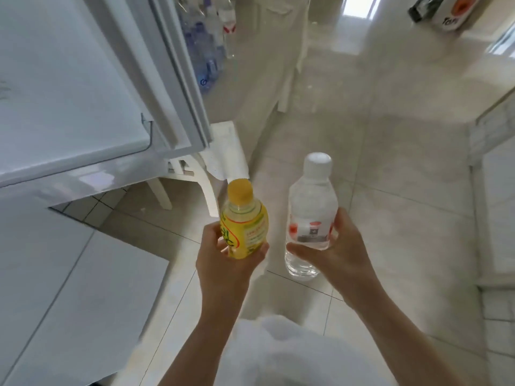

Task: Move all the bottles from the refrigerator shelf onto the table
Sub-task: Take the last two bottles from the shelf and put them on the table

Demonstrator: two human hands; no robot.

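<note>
— Pale glossy floor tiles [390, 174] fill most of the view, with the open white refrigerator door [69, 87] on the left. What are the hands doing?

— Both forearms reach forward from the near edge, side by side, over the floor. Each hand carries one bottle, upright and leaning slightly away.

— Which is which?

— His or her left hand [223, 263] holds the yellow juice bottle [244, 227] with the yellow cap; the fingers curl round its lower half, thumb on the right side of the label. The right hand [338, 249] grips the clear water bottle [310, 215] with the white cap, thumb across the near side below the label, fingers wrapped round the far right; the bottle's base hangs below the hand.

— Do the bottles touch?

— No, they sit near each other with a gap of floor between them.

— Anything else about?

— Just beyond the door's lower corner stands a white plastic chair [220, 151]. Far left, behind the door's edge, a cluster of water bottles with blue caps [203, 51] shows, blurred. Far right, on a white surface [485, 32], lies a box with an orange mark [443, 9].
</note>
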